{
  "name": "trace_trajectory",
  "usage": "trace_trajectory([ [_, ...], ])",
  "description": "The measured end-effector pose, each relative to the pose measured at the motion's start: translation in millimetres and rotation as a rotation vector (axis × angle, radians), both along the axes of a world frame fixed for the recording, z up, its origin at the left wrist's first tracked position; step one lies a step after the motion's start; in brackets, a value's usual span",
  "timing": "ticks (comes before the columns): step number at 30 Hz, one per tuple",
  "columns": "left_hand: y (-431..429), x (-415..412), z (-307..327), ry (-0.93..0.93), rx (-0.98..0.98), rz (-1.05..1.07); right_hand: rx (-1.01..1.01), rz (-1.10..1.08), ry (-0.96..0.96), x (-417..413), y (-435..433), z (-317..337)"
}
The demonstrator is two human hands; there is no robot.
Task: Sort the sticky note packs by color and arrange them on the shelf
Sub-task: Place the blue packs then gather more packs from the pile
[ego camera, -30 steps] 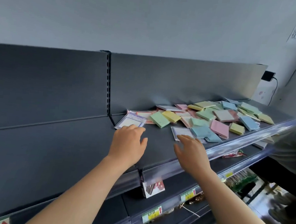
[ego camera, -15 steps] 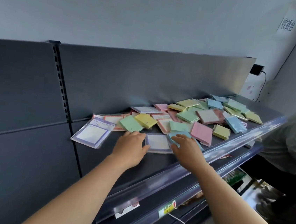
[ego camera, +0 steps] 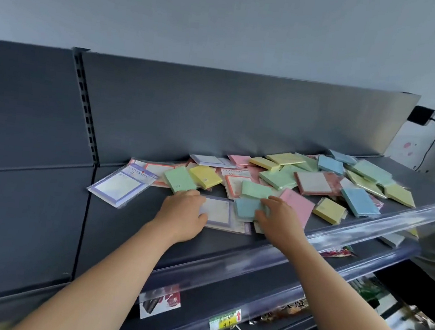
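While one purple-bordered pack lies apart at the shelf's left, sorting seems barely begun. The left hand, grip spread, presses a second purple pack. The right hand touches a blue pack, though I cannot tell whether it pinches. The mixed pile lies unsorted.

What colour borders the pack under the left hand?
Purple; the pack shows in head view.

- left hand has slid right across the shelf onto the purple-bordered pack, now covering its left edge.
- right hand has reached forward; its fingers now rest on the blue pack.
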State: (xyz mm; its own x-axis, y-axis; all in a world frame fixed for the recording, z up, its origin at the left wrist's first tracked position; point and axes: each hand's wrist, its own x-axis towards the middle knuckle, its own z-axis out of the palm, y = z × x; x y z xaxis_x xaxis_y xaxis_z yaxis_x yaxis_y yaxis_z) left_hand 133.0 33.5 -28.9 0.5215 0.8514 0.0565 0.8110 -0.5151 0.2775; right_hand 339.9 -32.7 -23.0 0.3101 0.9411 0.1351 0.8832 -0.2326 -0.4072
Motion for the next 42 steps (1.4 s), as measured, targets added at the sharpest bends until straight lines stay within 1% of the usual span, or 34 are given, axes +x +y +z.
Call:
trace_trajectory([
  [3,-2,19,3,-0.108,0.011,0.027,0.020,0.043,0.056,9,-5,-3],
  [5,-6,36,4,-0.135,-0.039,0.014,0.026,0.086,0.117,13,-7,-5],
  [7,-7,50,3,-0.110,-0.081,-0.003,0.034,0.113,0.181,18,-10,-5],
  [9,-6,61,3,-0.056,-0.072,-0.022,0.070,0.063,0.189,26,-14,-3],
  [11,-5,67,3,-0.003,-0.062,-0.031,0.119,-0.039,0.098,37,-18,-1],
  [13,-5,71,3,0.000,-0.071,-0.019,0.092,-0.090,0.005,45,-23,0],
  [17,-5,69,3,-0.137,-0.108,0.088,-0.080,-0.111,-0.072,42,-21,-2],
  [20,-9,61,5,-0.215,-0.136,0.161,-0.118,-0.142,-0.142,30,-13,-1],
  [22,-11,56,7,-0.251,-0.144,0.191,-0.126,-0.146,-0.142,23,-9,1],
  [24,-12,52,8,-0.294,-0.152,0.211,-0.152,-0.132,-0.082,20,-5,4],
  [26,-13,48,9,-0.355,-0.160,0.231,-0.187,-0.110,0.021,21,-3,7],
  [29,-13,42,11,-0.516,-0.182,0.262,-0.184,-0.050,0.149,24,-1,6],
  [32,-13,33,12,-0.644,-0.192,0.314,-0.114,0.005,0.301,24,0,5],
  [34,-14,27,12,-0.692,-0.190,0.366,-0.058,0.014,0.426,22,2,7],
  [37,-16,18,13,-0.766,-0.184,0.423,0.102,0.019,0.621,11,6,14],
  [40,-20,8,14,-0.868,-0.256,0.437,0.218,0.086,0.740,-8,14,19],
  [42,-25,0,17,-0.938,-0.326,0.435,0.232,0.128,0.811,-26,20,20],
])
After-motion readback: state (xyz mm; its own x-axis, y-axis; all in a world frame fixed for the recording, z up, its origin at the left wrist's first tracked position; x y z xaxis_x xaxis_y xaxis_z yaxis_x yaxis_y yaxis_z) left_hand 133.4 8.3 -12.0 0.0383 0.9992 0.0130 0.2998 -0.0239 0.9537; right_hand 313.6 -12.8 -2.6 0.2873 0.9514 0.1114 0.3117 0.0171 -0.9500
